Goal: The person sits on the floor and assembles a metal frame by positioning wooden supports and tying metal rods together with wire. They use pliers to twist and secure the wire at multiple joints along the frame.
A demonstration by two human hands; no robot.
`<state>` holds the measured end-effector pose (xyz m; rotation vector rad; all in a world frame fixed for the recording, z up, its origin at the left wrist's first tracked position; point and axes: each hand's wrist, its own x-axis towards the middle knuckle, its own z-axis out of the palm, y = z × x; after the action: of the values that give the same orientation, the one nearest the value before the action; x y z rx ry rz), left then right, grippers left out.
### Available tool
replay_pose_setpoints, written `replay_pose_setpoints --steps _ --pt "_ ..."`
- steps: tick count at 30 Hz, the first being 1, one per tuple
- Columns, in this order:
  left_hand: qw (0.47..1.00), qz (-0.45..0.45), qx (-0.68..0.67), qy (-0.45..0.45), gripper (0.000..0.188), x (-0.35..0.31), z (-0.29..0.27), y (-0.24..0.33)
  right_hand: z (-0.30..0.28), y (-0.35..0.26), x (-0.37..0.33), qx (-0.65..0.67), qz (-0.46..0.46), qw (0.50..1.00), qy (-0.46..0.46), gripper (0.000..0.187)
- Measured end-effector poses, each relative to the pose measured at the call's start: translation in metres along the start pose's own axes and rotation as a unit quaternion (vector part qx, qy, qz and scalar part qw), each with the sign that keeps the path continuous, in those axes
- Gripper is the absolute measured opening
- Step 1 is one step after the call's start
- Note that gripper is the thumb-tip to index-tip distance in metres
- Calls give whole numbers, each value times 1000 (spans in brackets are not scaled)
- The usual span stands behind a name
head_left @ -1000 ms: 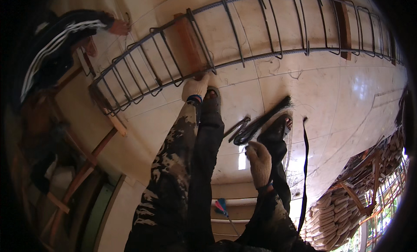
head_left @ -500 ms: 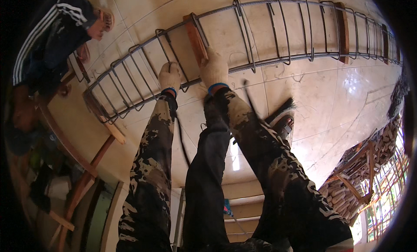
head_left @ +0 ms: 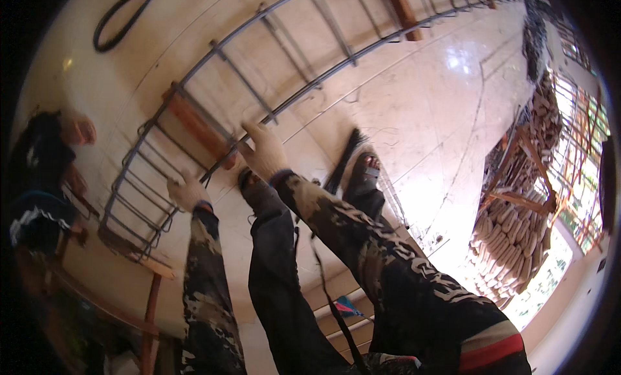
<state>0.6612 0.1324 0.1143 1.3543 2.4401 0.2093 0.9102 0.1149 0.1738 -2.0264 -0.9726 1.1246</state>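
A long rebar cage (head_left: 310, 83), made of dark bars with several rectangular stirrups, runs diagonally over the pale floor. My left hand (head_left: 189, 192), in a cream knit glove, is closed at its near long bar toward the left end. Farther right along that bar, my right hand (head_left: 266, 152), gloved alike, has thumb and fingers around the bar. Beside the right fingers ends a reddish wooden block (head_left: 199, 126) lying crosswise under the cage. Motion blur softens the fingertips.
Another person (head_left: 42, 174) crouches at the cage's left end, by wooden boards (head_left: 151, 310). A second wood block (head_left: 402, 13) supports the cage farther right. A black loop (head_left: 119, 26) lies beyond it. Stacked pale pieces (head_left: 511, 233) and a wooden frame (head_left: 527, 174) stand right.
The view has turned, so the cage slants more steeply and sits farther left. My right hand has shifted from on top of the wooden block to the bar beside its end.
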Motion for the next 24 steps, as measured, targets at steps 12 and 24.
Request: replay_pose_setpoints --steps 12,24 --pt "839 171 205 -474 103 -291 42 83 -231 168 -157 -71 372 921 91 38" --pt "835 257 281 -397 59 -395 190 71 -331 135 -189 163 349 910 152 32"
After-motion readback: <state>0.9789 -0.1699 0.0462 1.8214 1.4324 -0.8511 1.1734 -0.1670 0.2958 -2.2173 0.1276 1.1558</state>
